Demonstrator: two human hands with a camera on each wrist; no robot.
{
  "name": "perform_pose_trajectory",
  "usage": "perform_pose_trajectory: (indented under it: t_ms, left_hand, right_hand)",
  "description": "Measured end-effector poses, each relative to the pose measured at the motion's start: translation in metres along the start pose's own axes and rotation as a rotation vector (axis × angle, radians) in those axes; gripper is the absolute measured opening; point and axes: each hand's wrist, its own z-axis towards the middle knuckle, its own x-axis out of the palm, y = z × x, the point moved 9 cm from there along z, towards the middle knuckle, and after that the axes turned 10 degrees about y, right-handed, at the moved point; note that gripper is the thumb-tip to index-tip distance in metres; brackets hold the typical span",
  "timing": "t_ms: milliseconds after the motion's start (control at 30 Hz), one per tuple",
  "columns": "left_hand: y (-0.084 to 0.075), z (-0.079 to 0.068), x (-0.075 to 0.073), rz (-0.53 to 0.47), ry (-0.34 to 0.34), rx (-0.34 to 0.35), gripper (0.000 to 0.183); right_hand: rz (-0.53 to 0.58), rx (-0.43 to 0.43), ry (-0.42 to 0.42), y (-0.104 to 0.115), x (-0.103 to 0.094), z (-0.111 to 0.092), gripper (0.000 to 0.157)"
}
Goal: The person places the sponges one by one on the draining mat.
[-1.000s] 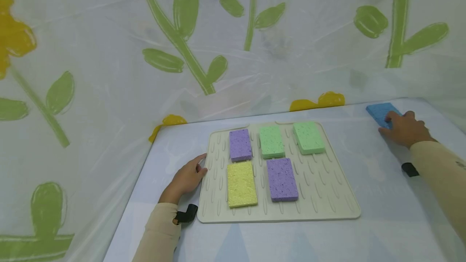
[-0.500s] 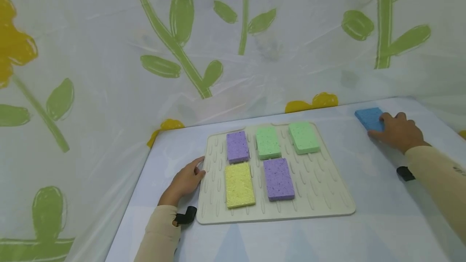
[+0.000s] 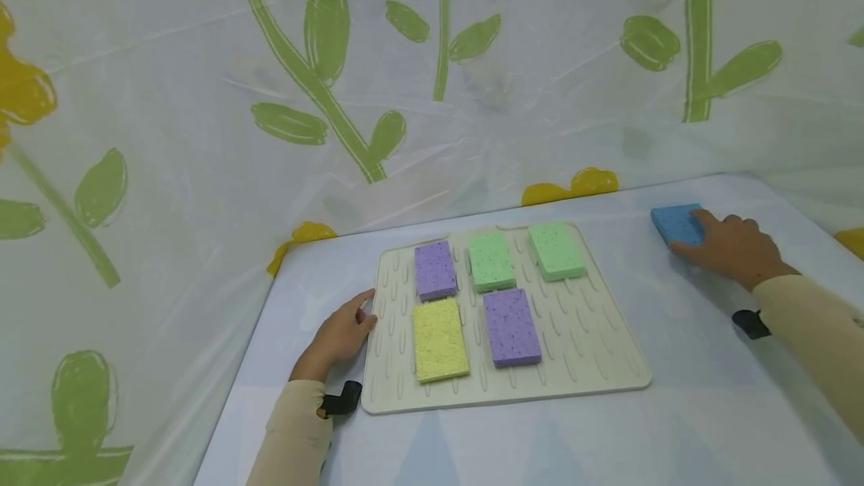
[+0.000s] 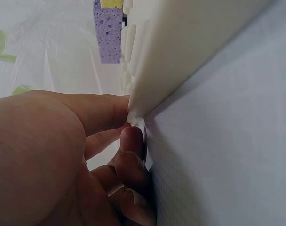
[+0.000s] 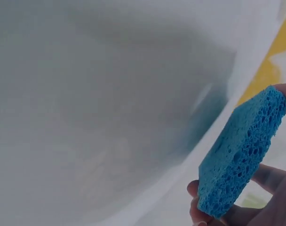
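My right hand (image 3: 732, 250) grips a blue sponge (image 3: 677, 223) at the far right of the table. In the right wrist view, the fingers and thumb hold the blue sponge (image 5: 242, 153) by its ends, tilted. My left hand (image 3: 340, 334) rests against the left edge of a cream ridged drying mat (image 3: 580, 351). Close up, the left thumb (image 4: 105, 110) touches the mat's edge (image 4: 180, 61), with the other fingers bent near the table. On the mat lie two green sponges (image 3: 491, 259) (image 3: 556, 250), two purple sponges (image 3: 435, 270) (image 3: 511, 327) and a yellow sponge (image 3: 440, 340).
A white cloth (image 3: 486, 448) covers the table. Behind it hangs a white sheet (image 3: 540, 111) with printed flowers, meeting the table's back edge. Black wrist straps (image 3: 343, 398) show at both sleeves.
The head view has shifted slightly. My right hand and the blue sponge have come a little nearer the mat. The left hand stays at the mat's edge.
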Motion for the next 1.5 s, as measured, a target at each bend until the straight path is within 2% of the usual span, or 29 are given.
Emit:
perform_pose_trajectory:
  t_ms: [300,600,800,1033,1167,1233,1367,1433,1500]
  left_hand:
    - [-0.003,0.007,-0.004,-0.004,0.004,0.007,0.057]
    - [0.002,0.008,-0.008,-0.017,-0.001,-0.014,0.058]
    - [0.009,0.005,-0.010,-0.028,0.002,-0.037,0.058]
    - [0.011,0.005,-0.011,-0.040,-0.002,-0.026,0.058]
    - [0.008,0.007,-0.010,-0.043,-0.013,-0.017,0.057]
    - [0.003,0.002,-0.013,-0.002,-0.051,-0.011,0.058]
    - [-0.009,-0.019,-0.023,0.142,-0.143,-0.008,0.069]
    - [-0.013,-0.032,-0.028,0.223,-0.181,-0.017,0.077]
    - [-0.015,-0.043,-0.032,0.273,-0.190,-0.021,0.082]
  right_hand:
    - [0.001,-0.080,-0.069,0.049,0.003,-0.032,0.092]
    - [0.031,-0.196,-0.032,0.108,0.018,-0.059,0.093]
    - [-0.006,-0.295,0.009,0.152,0.042,-0.082,0.091]
    - [0.012,-0.352,0.007,0.185,0.059,-0.089,0.084]
    - [-0.030,-0.368,-0.007,0.191,0.058,-0.091,0.083]
    - [-0.062,-0.362,-0.045,0.186,0.050,-0.092,0.080]
    - [-0.093,-0.304,-0.162,0.161,0.025,-0.086,0.074]
    - [-0.092,-0.270,-0.195,0.146,0.016,-0.079,0.076]
    - [-0.091,-0.242,-0.199,0.133,0.011,-0.070,0.078]
